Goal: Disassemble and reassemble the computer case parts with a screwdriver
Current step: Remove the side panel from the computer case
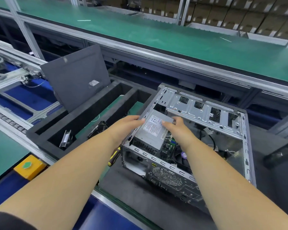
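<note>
An open silver computer case [244, 146] lies on its side on a dark foam mat, its inside facing up. A grey power supply [152, 130] with a white label sits in the case's near-left corner. My left hand [128, 124] holds the supply's left edge over the case rim, and my right hand [177, 125] grips its right side from above. A yellow-and-black screwdriver [114, 156] lies on the mat just left of the case, partly hidden by my left forearm. Cables and the motherboard [170, 143] show inside.
A black foam tray [93, 105] with long slots stands to the left, holding the dark side panel [75, 75] upright and two small parts [66, 138]. A yellow box with a green button [29, 166] sits front left. A green conveyor [156, 34] runs behind.
</note>
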Demonstrator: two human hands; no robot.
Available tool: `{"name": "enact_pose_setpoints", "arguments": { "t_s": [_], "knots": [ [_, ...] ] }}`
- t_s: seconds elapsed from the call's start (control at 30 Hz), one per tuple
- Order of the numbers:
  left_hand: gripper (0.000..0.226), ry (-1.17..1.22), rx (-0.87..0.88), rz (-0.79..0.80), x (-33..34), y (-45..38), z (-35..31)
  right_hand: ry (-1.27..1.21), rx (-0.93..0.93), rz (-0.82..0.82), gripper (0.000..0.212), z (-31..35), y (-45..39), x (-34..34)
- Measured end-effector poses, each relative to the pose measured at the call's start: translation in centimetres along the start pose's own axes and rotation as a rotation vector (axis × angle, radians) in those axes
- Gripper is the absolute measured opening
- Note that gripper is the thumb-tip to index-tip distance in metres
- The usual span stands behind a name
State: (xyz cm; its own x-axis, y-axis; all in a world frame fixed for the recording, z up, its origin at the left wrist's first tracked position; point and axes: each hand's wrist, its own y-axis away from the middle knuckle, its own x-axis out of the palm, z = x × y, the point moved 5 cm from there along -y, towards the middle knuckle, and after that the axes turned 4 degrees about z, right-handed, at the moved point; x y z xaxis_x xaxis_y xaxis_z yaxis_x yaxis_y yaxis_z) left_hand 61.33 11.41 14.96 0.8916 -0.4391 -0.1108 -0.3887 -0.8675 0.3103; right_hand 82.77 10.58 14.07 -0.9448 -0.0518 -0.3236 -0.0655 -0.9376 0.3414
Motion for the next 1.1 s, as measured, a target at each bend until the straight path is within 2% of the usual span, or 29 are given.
{"name": "enact_pose_setpoints", "arguments": {
  "t_s": [0.07, 0.17, 0.2, 0.27, 0.33, 0.5, 0.6, 0.77, 0.87, 0.97, 1.1],
  "knots": [
    [0.052, -0.01, -0.029, -0.007, -0.1, 0.2, 0.5, -0.012, 0.064, 0.07, 0.078, -0.9, -0.4, 0.4],
    [0.039, -0.024, 0.126, 0.024, -0.4, 1.4, 2.6, -0.072, 0.085, 0.103, 0.082, -1.3, -0.5, 1.0],
    [0.044, -0.062, 0.169, 0.013, -0.5, 1.8, 3.3, -0.101, 0.08, 0.1, 0.081, -1.3, -0.6, 1.3],
    [0.074, -0.179, 0.237, 0.028, -0.6, 3.1, 4.9, -0.182, 0.082, 0.076, 0.083, -1.1, -0.9, 2.0],
    [0.102, -0.191, 0.246, 0.037, -0.7, 3.8, 5.8, -0.225, 0.073, 0.039, 0.086, -1.0, -1.1, 2.1],
    [0.125, -0.34, 0.234, 0.035, -1.0, 3.4, 4.6, -0.22, 0.04, 0.018, 0.081, -1.0, -1.3, 2.0],
    [0.121, -0.422, 0.21, -0.02, -1.0, 3.3, 4.9, -0.225, 0.036, 0.006, 0.082, -1.0, -1.5, 1.9],
    [0.112, -0.346, 0.316, -0.217, -0.1, 2.8, 5.9, -0.211, 0.039, 0.008, 0.08, -1.0, -1.7, 2.0],
    [0.105, -0.38, 0.323, -0.333, -0.2, 2.8, 6.5, -0.163, 0.016, 0.012, 0.092, -1.1, -1.7, 1.6],
    [0.101, -0.384, 0.319, -0.334, -0.2, 2.6, 6.7, -0.084, 0.009, 0.017, 0.105, -1.0, -1.8, 1.2],
    [0.097, -0.208, 0.31, -0.221, -0.1, 1.6, 8.0, -0.094, 0.047, 0.016, 0.086, -1.4, -2.3, 1.2]
  ]
}}
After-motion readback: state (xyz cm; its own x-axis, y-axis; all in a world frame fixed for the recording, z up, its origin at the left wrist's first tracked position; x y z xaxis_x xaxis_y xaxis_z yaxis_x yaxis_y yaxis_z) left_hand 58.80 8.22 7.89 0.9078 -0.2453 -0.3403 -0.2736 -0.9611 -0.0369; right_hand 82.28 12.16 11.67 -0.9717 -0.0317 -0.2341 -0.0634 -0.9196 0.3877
